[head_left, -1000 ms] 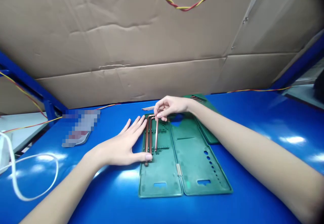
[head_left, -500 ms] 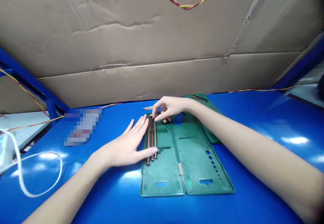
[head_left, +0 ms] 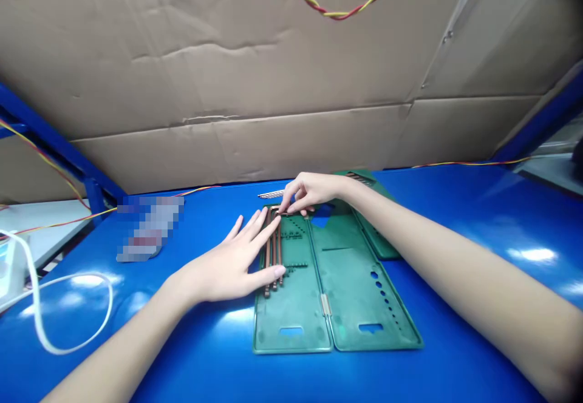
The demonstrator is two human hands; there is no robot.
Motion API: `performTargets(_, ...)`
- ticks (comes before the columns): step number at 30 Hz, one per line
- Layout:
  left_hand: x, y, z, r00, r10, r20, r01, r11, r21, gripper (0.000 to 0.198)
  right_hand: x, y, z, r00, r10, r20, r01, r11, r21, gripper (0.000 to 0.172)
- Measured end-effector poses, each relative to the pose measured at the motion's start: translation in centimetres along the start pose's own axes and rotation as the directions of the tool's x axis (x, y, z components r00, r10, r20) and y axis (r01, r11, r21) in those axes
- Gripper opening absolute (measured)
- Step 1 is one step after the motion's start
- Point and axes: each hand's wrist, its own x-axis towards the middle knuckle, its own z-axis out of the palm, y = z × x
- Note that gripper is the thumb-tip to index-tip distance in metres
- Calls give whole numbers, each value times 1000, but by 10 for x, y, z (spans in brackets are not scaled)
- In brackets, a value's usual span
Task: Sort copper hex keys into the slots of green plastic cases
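Observation:
A green plastic case [head_left: 291, 315] lies unfolded on the blue table, its two halves joined by a hinge. Several copper-brown hex keys [head_left: 274, 248] stand in a row of holders along the left half, long arms pointing toward me. Across them my left hand [head_left: 232, 262] is laid with fingers spread, thumb and fingertips touching the keys. At the far end of the row my right hand [head_left: 310, 193] pinches the bent end of a hex key between thumb and fingers. The fingers partly hide that end.
Behind the case lie several thin silvery rods [head_left: 270, 195]. A second green case [head_left: 380, 239] with dark keys sits at the back right. A blurred packet [head_left: 148, 230] and a white cable [head_left: 109, 306] are on the left. Cardboard [head_left: 273, 142] walls off the back.
My right hand has shifted slightly right, its fingers lower on the key's bent end. My left index finger has spread rightward over the keys.

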Motion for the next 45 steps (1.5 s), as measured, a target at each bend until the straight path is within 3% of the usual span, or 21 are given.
performTargets(9, 3, 9, -4, 997, -56, 57, 56, 998, 3, 85, 3, 5, 1, 1000, -28, 12, 28, 999, -24, 41)
performTargets(20, 6, 11, -5, 996, -42, 75, 42, 999, 8, 84, 4, 2, 2, 999, -36, 39, 41, 991, -126, 35)
performTargets(22, 5, 10, -4, 997, -40, 67, 40, 999, 1, 85, 3, 3, -1, 997, -74, -13, 72, 987, -141, 34)
performTargets(24, 3, 8, -4, 996, -54, 69, 54, 999, 0, 86, 1, 8, -5, 983, -102, -155, 75, 982, -174, 33)
performTargets(27, 1, 5, -4, 997, -61, 55, 61, 998, -5, 87, -3, 23, -11, 878, -120, -464, -25, 956, -294, 29)
performTargets(29, 0, 3, -3, 998, -51, 41, 51, 999, -6, 86, -6, 35, -15, 824, -124, -553, -120, 915, -385, 27)
performTargets(33, -1, 1, -2, 999, -34, 29, 34, 999, -2, 86, -8, 49, -16, 868, -89, -488, -164, 877, -452, 28)
performTargets(38, -1, 1, -2, 998, -46, 43, 46, 999, -10, 86, -5, 43, -11, 886, -45, -462, -159, 906, -393, 21)
performTargets(45, -2, -1, -2, 999, -44, 25, 45, 999, -21, 85, 2, 37, -6, 845, 58, -531, -260, 913, -315, 8)
